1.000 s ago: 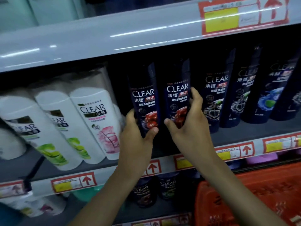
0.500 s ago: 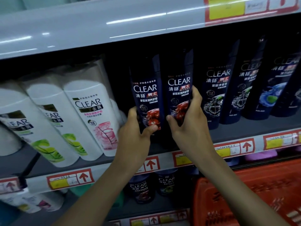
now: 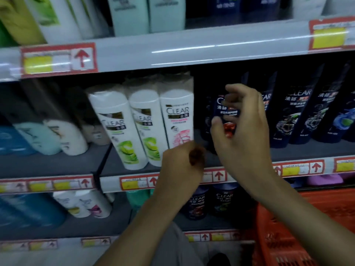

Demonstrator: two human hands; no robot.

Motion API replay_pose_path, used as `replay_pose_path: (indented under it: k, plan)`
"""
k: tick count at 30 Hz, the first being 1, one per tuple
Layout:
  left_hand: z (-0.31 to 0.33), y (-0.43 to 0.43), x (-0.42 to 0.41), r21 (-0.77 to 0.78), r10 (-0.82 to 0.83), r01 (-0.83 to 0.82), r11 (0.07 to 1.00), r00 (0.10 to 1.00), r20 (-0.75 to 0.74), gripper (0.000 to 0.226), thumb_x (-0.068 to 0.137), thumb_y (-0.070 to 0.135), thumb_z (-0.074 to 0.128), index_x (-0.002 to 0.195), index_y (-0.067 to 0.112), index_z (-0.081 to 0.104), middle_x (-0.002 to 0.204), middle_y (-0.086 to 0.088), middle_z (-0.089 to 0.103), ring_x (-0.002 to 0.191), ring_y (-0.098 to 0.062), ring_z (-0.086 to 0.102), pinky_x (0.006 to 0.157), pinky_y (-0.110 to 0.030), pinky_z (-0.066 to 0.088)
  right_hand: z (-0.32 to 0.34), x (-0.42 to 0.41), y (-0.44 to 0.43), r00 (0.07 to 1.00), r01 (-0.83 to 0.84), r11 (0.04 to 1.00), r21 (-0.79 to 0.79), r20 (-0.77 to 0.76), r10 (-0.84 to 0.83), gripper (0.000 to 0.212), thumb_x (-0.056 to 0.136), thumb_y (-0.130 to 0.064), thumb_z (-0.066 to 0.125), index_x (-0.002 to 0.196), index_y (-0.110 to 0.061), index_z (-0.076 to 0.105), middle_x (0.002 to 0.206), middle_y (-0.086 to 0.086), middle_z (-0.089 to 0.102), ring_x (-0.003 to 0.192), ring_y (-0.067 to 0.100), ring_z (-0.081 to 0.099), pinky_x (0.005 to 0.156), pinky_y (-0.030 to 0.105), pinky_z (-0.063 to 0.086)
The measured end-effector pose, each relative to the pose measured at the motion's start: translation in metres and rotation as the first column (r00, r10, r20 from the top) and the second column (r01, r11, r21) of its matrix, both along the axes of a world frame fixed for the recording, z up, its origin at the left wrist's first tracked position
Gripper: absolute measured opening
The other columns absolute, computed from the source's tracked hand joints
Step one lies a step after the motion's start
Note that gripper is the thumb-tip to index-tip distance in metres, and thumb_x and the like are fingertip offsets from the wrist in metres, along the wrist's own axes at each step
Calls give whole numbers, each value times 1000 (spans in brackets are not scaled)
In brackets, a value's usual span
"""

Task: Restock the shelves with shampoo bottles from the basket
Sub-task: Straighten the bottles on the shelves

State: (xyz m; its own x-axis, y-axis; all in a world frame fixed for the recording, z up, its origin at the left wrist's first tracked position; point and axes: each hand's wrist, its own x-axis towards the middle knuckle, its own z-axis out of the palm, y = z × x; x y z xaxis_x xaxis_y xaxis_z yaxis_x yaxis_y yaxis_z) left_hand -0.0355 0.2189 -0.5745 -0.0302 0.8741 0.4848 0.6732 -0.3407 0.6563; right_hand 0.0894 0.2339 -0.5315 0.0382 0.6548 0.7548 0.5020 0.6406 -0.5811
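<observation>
Tight slot between white and dark bottles

A dark gap [image 3: 198,112] opens between the white Clear bottles [image 3: 177,120] and the dark shampoo bottles [image 3: 299,112]; the right hand [image 3: 244,127] fills its right side, the left hand [image 3: 182,164] blocks the shelf lip [image 3: 215,176], and the upper shelf [image 3: 172,52] caps headroom.
</observation>
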Motion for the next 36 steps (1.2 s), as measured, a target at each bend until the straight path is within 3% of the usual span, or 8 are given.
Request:
replay_pose_path:
  k: [5, 9, 13, 19, 23, 29, 32, 36]
  plan:
    - [29, -27, -46, 148, 77, -117, 982, 964, 255, 12, 86, 6, 56, 82, 14, 65, 66, 4, 60, 62, -5, 55, 53, -13, 42, 25, -42, -14, 995, 0, 898, -440, -89, -43, 47, 85, -6, 60, 128, -11, 43, 118, 6, 54, 102, 15, 56, 84, 19, 43]
    - [32, -36, -74, 172, 169, -286, 943, 853, 494, 10, 85, 6, 56, 91, 14, 54, 80, -9, 55, 66, -19, 51, 58, -30, 45, 7, -46, -41, 986, 7, 835, -550, -137, -98, 48, 86, -7, 63, 129, -14, 43, 113, -2, 53, 106, 15, 55, 87, 25, 43]
    - [30, -27, -118, 167, 290, -434, 886, 796, 531, 40, 77, 11, 67, 109, 18, 43, 104, -8, 45, 82, -10, 45, 68, -6, 37, -6, -59, -34, 991, -15, 774, -634, -112, -74, 67, 84, -11, 71, 140, -16, 33, 131, 5, 49, 119, 19, 50, 102, 35, 43]
    - [14, 0, -173, -181, 37, 55, 982, 883, 467, 68, 75, 12, 79, 131, 22, 43, 129, 2, 55, 120, -14, 50, 98, -36, 45, -26, -70, -13, 998, -58, 779, -625, -56, 30, 85, 81, -10, 76, 145, -18, 21, 114, -12, 50, 104, 7, 50, 89, 25, 42]
    - [7, 13, -180, -188, -133, 262, 947, 849, 511, 60, 69, 6, 81, 111, 38, 52, 108, 24, 65, 105, 6, 59, 84, -18, 52, -29, -72, 7, 998, -60, 807, -588, -46, 41, 80, 79, -10, 77, 141, -20, 27, 112, -14, 55, 100, 5, 57, 83, 15, 48]
    - [-3, 35, -175, -224, -136, 324, 919, 794, 592, 49, 63, 0, 82, 99, 26, 61, 94, 14, 72, 91, -3, 69, 74, -22, 56, -39, -74, 32, 995, -100, 792, -603, -59, 81, 47, 89, -6, 65, 121, -20, 34, 110, -15, 55, 102, 5, 54, 77, 9, 43]
    - [-9, 41, -177, -216, -146, 345, 913, 773, 618, 49, 61, 0, 83, 100, 23, 63, 95, 12, 74, 93, -8, 70, 77, -26, 57, -41, -69, 34, 989, -148, 772, -618, -86, 121, 46, 90, -4, 62, 118, -24, 32, 107, -19, 54, 98, -2, 54, 65, 5, 48]
    - [-13, 45, -176, -182, -197, 410, 894, 724, 661, 59, 50, 15, 85, 106, 21, 65, 102, 8, 74, 99, -13, 69, 79, -28, 56, -42, -71, 28, 988, -153, 796, -586, -121, 100, 65, 85, -9, 69, 133, -23, 28, 112, -25, 53, 104, -5, 55, 81, 6, 46]
